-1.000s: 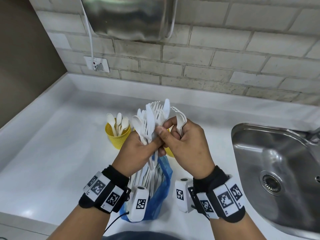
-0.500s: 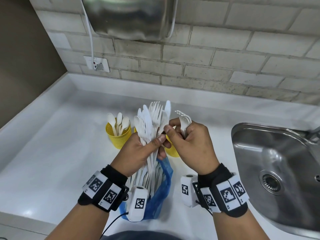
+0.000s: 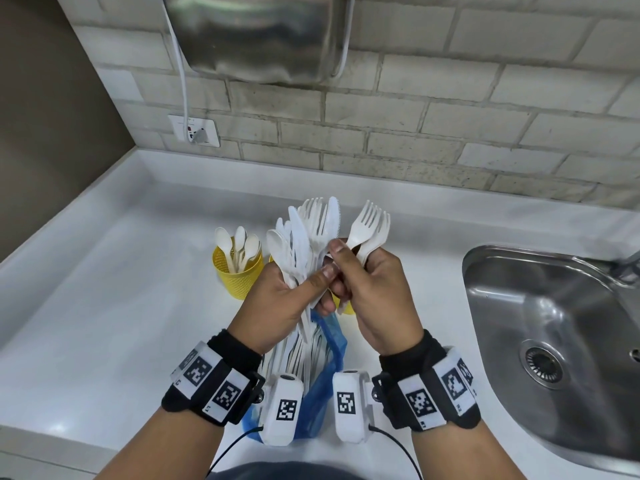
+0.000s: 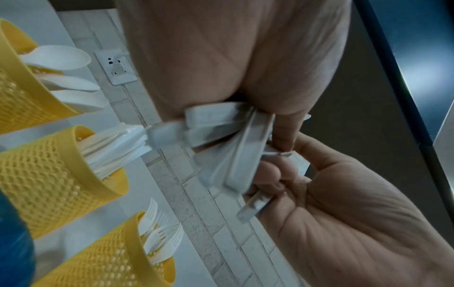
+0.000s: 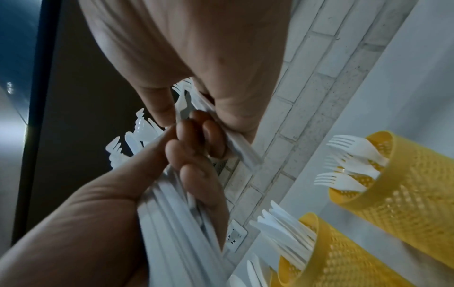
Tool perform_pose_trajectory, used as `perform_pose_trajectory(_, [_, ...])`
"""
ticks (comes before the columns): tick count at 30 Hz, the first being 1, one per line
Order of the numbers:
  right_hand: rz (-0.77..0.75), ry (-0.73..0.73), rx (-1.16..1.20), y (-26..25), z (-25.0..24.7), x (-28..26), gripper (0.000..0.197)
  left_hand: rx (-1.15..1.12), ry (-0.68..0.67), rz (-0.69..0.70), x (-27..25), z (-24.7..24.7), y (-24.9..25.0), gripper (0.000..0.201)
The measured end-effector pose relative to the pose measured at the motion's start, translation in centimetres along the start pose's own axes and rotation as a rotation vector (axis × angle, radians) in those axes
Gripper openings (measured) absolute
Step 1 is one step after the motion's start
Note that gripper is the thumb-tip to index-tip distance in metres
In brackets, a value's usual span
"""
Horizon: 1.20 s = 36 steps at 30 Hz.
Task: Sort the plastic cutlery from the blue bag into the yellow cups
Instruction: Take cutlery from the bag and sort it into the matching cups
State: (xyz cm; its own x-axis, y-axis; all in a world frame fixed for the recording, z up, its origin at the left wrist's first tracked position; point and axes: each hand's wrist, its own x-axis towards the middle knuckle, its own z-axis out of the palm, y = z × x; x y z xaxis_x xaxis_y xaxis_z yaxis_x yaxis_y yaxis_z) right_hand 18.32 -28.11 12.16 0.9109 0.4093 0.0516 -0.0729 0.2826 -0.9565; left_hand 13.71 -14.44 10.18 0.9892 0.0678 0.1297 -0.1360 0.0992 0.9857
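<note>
My left hand (image 3: 308, 289) grips a thick bundle of white plastic cutlery (image 3: 306, 237), mixed forks, knives and a spoon, held upright above the blue bag (image 3: 327, 372). My right hand (image 3: 351, 263) pinches two or three white forks (image 3: 370, 226) just right of the bundle, its thumb still touching the bundle. Three yellow mesh cups stand behind: one with spoons (image 3: 239, 277) (image 4: 27, 101), one with knives (image 4: 51, 174) (image 5: 334, 252), one with forks (image 4: 105, 252) (image 5: 407, 186). The hands hide most of the knife and fork cups in the head view.
A steel sink (image 3: 554, 327) is set into the white counter (image 3: 104, 306) at the right. A brick wall with a socket (image 3: 194, 131) and a steel wall unit (image 3: 256, 32) is behind. The blue bag lies close to the counter's front edge.
My right hand has drawn the forks out of the bundle to the right and turned them upright. The left hand holds the bundle almost in the same place.
</note>
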Motion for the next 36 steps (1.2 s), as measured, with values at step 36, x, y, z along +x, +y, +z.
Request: perform_pose_trajectory(36, [-0.217,0.101,-0.074,-3.6,-1.4,-0.1,0.024,0.189,0.041,-0.007,-0.4,-0.4,0.0,0.03])
